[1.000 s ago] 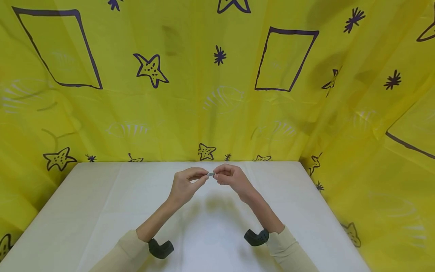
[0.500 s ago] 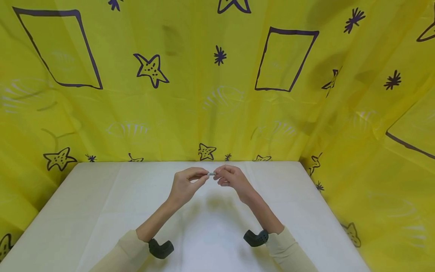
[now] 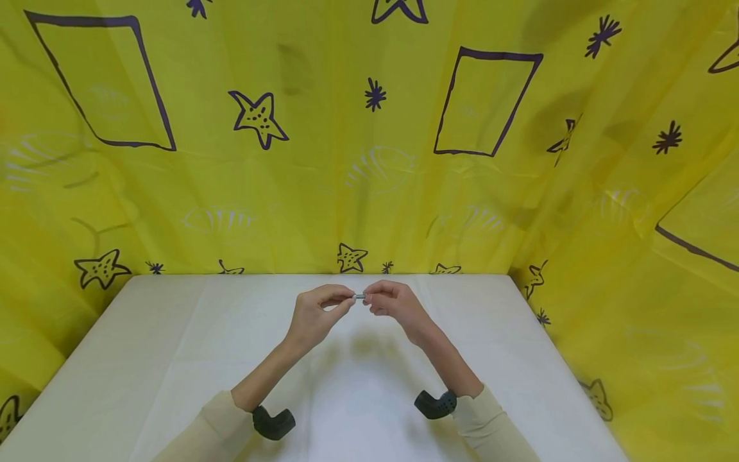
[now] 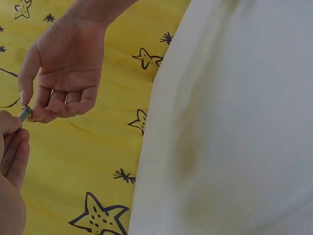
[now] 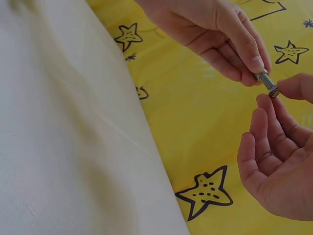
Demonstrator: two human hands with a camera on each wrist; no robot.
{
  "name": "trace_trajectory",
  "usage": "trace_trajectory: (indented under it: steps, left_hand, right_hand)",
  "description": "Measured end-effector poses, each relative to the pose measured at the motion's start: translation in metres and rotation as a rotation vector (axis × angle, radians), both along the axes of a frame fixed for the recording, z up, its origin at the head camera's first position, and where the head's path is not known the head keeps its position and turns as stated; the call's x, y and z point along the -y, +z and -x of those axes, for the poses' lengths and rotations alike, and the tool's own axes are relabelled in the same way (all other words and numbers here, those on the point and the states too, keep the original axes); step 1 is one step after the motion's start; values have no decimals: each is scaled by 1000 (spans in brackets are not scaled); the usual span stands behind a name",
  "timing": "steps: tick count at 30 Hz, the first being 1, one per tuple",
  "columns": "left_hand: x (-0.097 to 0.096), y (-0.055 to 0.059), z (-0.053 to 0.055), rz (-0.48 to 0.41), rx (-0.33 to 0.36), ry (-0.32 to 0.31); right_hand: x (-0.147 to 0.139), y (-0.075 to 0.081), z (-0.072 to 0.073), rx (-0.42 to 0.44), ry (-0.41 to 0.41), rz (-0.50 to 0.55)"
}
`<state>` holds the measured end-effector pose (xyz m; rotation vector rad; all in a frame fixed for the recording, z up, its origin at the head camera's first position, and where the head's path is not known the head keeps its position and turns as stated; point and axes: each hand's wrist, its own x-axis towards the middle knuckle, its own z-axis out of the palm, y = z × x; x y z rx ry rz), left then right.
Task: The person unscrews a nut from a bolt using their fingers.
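Between the two hands, a small silver bolt (image 5: 266, 81) is held up above the table. The left hand (image 3: 312, 314) pinches it at one end with thumb and fingertips, partly hiding that end. On the other end sits a metal nut (image 5: 274, 92). The right hand (image 3: 401, 309) has its thumb on one side of this nut and its index fingertip on the other, pinching it. Its other fingers are loosely curved below, as the right wrist view shows. In the left wrist view, the bolt (image 4: 23, 114) slants between both hands' fingertips.
A white-covered table (image 3: 231, 333) lies under the forearms. Behind it and to the sides hangs a yellow curtain (image 3: 323, 192) printed with starfish and frames. Dark curved mounts (image 3: 274, 422) are worn on both wrists over beige sleeves (image 3: 208, 427).
Half a second ago the right fingers were spread loosely off the bolt's end; now thumb and index finger have come together on it again. The left hand stays still.
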<state>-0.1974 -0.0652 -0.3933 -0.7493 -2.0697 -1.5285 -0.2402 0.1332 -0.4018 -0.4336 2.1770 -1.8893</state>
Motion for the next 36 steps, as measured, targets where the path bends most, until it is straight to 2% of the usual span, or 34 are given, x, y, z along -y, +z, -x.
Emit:
trace_trajectory:
  steps: [9,19,36]
  left_hand:
    - [0,0,0,-2,8,-6]
    - [-3,1,0,-11,0,-10]
    - [-2,2,0,-7,-6,-9]
  right_hand:
    - [0,3,-3,-12,16,13]
    - [0,3,-3,25,-14,-7]
    - [-3,2,-3,-41,22,-15]
